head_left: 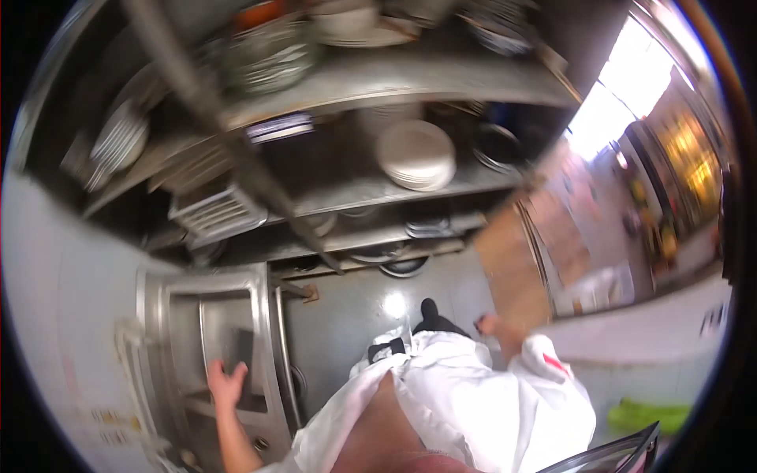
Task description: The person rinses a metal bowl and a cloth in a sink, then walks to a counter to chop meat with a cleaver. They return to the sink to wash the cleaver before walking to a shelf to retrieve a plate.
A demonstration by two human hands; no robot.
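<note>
My left hand (pixel 227 384) reaches over the metal sink (pixel 272 339), its thumb and a finger spread apart. A dark grey flat rectangular shape (pixel 243 347) lies just beyond these fingers; I cannot make out what it is or whether the hand touches it. Beside my white coat (pixel 481 386), my right hand (pixel 489 324) hangs low over the floor. It is small and blurred, so its fingers and anything in them do not show clearly.
Metal shelves (pixel 371 193) ahead bear a stack of white plates (pixel 415 154), glass dishes (pixel 272 59) and a white rack (pixel 217 209). A dark round pan (pixel 404 266) sits at floor level. A brown board (pixel 509 260) and a cluttered counter (pixel 599 288) are on the right.
</note>
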